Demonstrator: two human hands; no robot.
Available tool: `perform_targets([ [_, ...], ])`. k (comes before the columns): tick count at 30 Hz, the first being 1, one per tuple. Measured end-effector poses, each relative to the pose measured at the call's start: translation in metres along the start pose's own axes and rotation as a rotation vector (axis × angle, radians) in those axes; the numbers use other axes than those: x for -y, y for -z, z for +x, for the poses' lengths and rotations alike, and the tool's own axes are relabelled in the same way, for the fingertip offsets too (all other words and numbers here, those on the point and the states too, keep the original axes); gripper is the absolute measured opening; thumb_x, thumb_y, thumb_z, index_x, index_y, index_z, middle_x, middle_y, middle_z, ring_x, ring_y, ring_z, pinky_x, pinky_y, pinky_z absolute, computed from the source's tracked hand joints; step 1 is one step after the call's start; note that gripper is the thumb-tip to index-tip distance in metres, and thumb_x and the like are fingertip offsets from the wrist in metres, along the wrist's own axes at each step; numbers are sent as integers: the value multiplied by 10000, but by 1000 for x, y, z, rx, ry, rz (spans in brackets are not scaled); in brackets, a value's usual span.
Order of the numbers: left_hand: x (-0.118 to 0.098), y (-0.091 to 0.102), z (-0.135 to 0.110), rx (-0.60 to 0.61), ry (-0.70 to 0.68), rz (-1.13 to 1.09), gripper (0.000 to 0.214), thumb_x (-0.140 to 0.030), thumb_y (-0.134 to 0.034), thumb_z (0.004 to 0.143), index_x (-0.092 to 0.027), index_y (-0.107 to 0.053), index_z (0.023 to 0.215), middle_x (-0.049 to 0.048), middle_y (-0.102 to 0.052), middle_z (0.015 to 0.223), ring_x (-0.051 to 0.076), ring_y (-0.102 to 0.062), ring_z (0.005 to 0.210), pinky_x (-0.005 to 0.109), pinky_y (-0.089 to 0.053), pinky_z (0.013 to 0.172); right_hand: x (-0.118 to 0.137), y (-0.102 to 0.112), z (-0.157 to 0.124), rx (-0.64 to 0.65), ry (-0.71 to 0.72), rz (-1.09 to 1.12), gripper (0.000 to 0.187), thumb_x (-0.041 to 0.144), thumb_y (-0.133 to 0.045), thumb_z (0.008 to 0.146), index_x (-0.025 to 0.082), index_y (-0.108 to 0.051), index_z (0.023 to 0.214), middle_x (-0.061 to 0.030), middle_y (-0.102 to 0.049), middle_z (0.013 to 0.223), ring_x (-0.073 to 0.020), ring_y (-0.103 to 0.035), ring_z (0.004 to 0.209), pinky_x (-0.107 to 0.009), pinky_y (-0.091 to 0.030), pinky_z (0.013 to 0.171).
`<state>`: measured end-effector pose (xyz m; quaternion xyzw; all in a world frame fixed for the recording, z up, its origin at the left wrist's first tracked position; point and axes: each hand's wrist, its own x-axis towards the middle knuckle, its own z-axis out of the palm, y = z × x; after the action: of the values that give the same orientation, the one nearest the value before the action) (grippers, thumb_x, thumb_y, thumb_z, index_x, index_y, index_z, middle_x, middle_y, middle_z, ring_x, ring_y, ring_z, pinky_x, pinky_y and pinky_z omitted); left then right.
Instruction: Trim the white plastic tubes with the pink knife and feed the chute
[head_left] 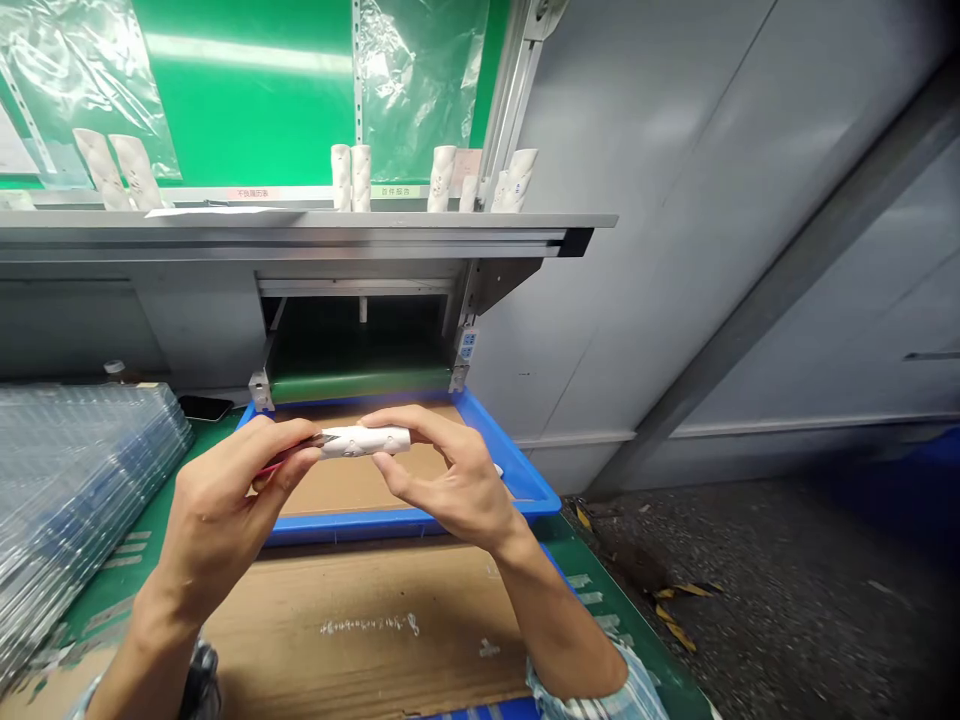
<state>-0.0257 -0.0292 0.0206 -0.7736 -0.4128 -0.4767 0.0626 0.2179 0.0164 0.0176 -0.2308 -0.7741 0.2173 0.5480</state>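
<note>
A white cylindrical piece with small raised bumps [365, 441] lies level above a blue tray [337, 527]. My right hand [457, 475] pinches it between thumb and fingers near its right end. In my left hand [232, 490] is a small red-handled metal tool [283, 461], mostly covered by the fingers, so its exact kind does not show. The tool's metal tip meets the left end of the white piece. My left thumb and forefinger are closed close to that end.
A green conveyor belt [360, 383] ends at the tray's back edge. Stacked clear plastic trays [82, 480] stand at left, near a phone [205, 408]. Cardboard [360, 630] lies in front. Several white cylinders [442, 180] stand on the shelf [300, 235] above.
</note>
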Motion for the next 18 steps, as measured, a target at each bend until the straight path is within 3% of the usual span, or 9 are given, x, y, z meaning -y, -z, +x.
perform_targets([
  [5, -5, -3, -5, -55, -21, 185, 165, -354, -554, 1153, -244, -668, 1198, -48, -756, 890, 87, -634, 625, 220, -452, 654, 0, -1, 0, -5, 38, -51, 237, 176, -713, 940, 227, -776, 1163, -30, -834, 1069, -173, -762, 895, -299, -646, 848],
  [10, -11, -10, -7, -14, -164, 446, 354, -482, -579, 1137, -257, -670, 1395, 8, -858, 1102, 157, -794, 755, 302, -428, 640, 1, -1, -1, 25, 73, -103, 276, 123, -688, 936, 224, -759, 1182, -34, -827, 1098, -171, -759, 917, -298, -637, 865],
  [18, -10, -13, -8, 16, -149, 538, 368, -486, -513, 1161, -274, -731, 1367, -6, -875, 1115, 154, -800, 697, 335, -391, 546, -1, -3, -6, 61, 159, -157, 267, 122, -703, 973, 223, -729, 1219, -37, -821, 1114, -177, -764, 954, -298, -630, 850],
])
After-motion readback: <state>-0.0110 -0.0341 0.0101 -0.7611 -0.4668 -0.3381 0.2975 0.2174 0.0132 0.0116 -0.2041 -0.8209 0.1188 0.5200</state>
